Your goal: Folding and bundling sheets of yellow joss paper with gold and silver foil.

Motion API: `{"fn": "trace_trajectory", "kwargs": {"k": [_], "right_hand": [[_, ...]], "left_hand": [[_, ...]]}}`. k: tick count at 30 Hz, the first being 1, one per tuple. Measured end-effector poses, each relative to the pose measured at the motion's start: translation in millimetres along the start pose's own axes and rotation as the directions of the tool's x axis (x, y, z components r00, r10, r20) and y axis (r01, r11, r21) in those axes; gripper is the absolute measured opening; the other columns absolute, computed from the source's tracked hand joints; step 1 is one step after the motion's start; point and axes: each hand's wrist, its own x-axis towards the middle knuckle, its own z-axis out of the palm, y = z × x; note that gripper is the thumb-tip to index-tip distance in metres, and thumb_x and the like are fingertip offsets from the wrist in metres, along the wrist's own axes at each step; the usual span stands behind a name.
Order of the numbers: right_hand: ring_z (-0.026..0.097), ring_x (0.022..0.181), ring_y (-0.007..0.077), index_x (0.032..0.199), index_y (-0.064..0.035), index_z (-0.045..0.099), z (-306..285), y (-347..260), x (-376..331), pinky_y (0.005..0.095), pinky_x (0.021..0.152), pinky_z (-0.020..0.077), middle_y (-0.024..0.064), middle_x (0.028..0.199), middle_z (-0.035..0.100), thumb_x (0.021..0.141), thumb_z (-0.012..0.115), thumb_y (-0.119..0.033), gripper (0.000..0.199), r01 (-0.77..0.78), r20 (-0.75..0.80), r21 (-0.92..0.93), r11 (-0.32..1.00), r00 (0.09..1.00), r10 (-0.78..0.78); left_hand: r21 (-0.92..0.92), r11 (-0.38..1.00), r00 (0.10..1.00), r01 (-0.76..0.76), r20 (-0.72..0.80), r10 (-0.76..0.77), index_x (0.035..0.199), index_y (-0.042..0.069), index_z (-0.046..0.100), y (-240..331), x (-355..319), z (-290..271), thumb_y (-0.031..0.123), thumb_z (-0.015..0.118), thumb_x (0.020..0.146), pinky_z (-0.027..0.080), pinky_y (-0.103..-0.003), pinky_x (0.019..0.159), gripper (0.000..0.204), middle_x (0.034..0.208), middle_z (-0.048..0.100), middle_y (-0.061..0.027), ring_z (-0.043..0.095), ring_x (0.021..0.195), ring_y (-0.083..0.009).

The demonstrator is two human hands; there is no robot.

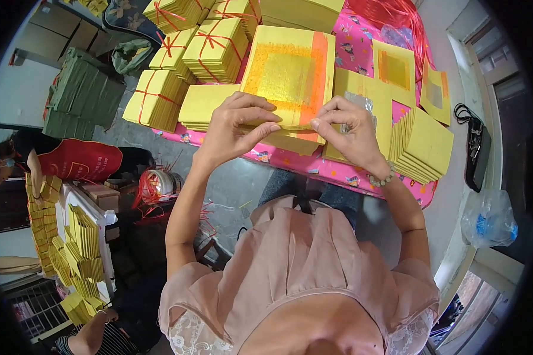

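In the head view, the two hands are a little apart, each pinching the near edge of a gold-and-orange printed yellow sheet between thumb and fingers: left hand toward the middle of that edge, right hand at its right corner. The sheet lies on top of a yellow paper stack at the front of the surface, which has a pink patterned cover.

Done, as far as shows: at least five bundles bound with red string stand behind and to the left. Left unbound: the stack under the hands, a low flat stack beside the bundles, and a fanned stack at right. A loose gold-patched sheet lies beyond; red string hangs at the far edge.
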Motion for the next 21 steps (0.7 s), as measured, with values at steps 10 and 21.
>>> {"fn": "trace_trajectory", "kwargs": {"k": [10,21], "right_hand": [[0.066,0.077,0.0255,0.098,-0.0031,0.073,-2,-8,6,0.0358,0.069,0.051,0.0103,0.084,0.067,0.081,0.079,-0.012,0.019,0.359,0.001,-0.426,0.831,0.918,-0.396],[0.061,0.06,0.0194,0.094,0.0001,0.07,-29,7,79,0.0334,0.056,0.0465,0.0131,0.076,0.065,0.091,0.073,-0.023,0.024,0.135,-0.173,-0.247,0.959,0.968,-0.181]], "left_hand": [[0.213,0.965,0.988,-0.149,0.003,0.152,0.089,0.01,0.074,-1,15,-6,0.023,0.075,0.087,0.05,-0.037,0.064,0.014,0.074,0.068,-0.0055,0.067,0.071,-0.0239],[0.554,0.789,0.863,-0.267,-0.227,0.451,0.126,0.015,0.069,10,38,-4,0.016,0.08,0.078,0.045,-0.045,0.102,0.049,0.13,0.062,-0.0099,0.055,0.124,-0.0323]]}}
